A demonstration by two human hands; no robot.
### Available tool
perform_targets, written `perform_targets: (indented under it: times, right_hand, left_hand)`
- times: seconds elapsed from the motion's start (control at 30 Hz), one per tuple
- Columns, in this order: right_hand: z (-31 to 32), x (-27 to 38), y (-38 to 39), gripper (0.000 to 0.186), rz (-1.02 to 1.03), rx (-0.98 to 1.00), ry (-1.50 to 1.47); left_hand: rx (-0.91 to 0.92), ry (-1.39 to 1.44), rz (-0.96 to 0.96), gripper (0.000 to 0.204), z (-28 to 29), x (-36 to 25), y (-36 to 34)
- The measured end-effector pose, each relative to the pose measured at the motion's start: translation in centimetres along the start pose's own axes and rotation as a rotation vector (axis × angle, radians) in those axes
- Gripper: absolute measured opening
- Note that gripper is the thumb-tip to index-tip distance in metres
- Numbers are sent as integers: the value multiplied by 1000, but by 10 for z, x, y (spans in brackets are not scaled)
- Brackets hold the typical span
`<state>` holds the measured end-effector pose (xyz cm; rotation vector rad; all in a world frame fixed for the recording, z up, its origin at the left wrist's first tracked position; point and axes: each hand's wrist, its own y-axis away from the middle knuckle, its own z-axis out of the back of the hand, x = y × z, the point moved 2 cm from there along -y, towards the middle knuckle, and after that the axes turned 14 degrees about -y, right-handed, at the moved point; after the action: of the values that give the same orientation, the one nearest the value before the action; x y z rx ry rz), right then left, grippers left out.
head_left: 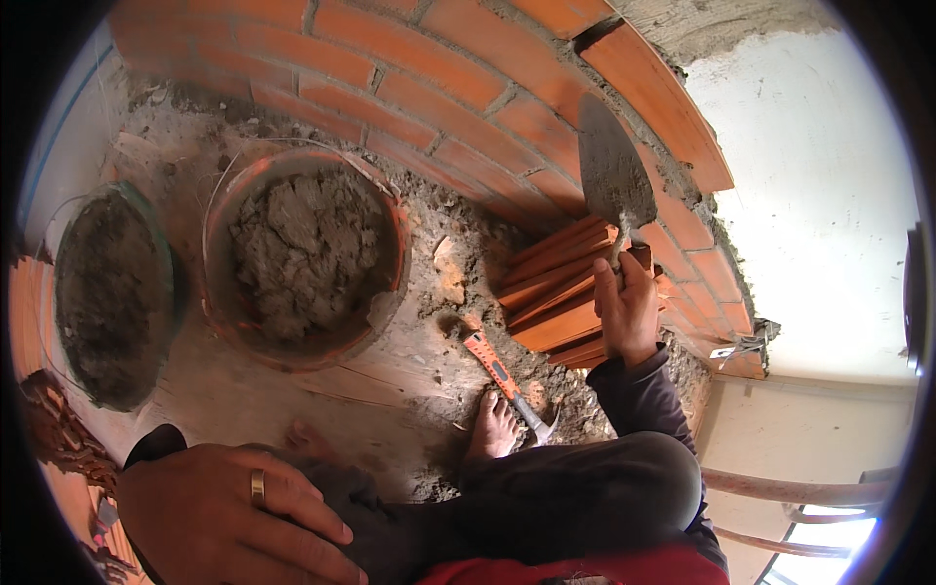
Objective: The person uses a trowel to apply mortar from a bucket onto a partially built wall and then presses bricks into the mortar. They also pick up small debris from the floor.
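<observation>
My right hand (pixel 629 304) is closed around the handle of a mortar-smeared trowel (pixel 609 166). Its grey blade points up and away, in front of the brick wall (pixel 419 73) and close to the wall's top course. A brick (pixel 658 102) lies on that top course at the far right, with a dark gap at its left end. My left hand (pixel 239 512), with a gold ring, hangs near the lower left over my leg, fingers stretched out and holding nothing. Beyond it stands an orange tub (pixel 400 219) with a heap of grey mortar (pixel 307 249) inside.
Left of the tub is a dark green bucket (pixel 117 292) with mortar residue. Stacked bricks (pixel 561 302) lean below the trowel. An orange-handled hammer (pixel 502 375) lies on the rubble-strewn floor beside my bare foot (pixel 494 426). More bricks (pixel 31 312) are at the left edge.
</observation>
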<state>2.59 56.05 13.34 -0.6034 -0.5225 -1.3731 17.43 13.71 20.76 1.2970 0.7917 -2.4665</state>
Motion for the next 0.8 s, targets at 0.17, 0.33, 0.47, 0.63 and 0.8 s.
perform_targets:
  times: [0.17, 0.33, 0.47, 0.63, 0.8]
  right_hand:
    - [7, -1, 7, 30, 9, 17, -143]
    - [4, -5, 25, 29, -71, 77, -256]
    - [0, 6, 20, 29, -13, 164, -263]
    - [-6, 15, 14, 24, 3, 292, -262]
    - [-12, 20, 11, 21, 153, 339, -361]
  left_hand:
    - [144, -21, 61, 38, -3, -3, 6]
    - [126, 40, 40, 39, -4, 0, 0]
    - [91, 56, 30, 39, -7, 1, 0]
    - [75, 70, 65, 36, -8, -7, -3]
    - [76, 164, 142, 31, -5, -1, -4]
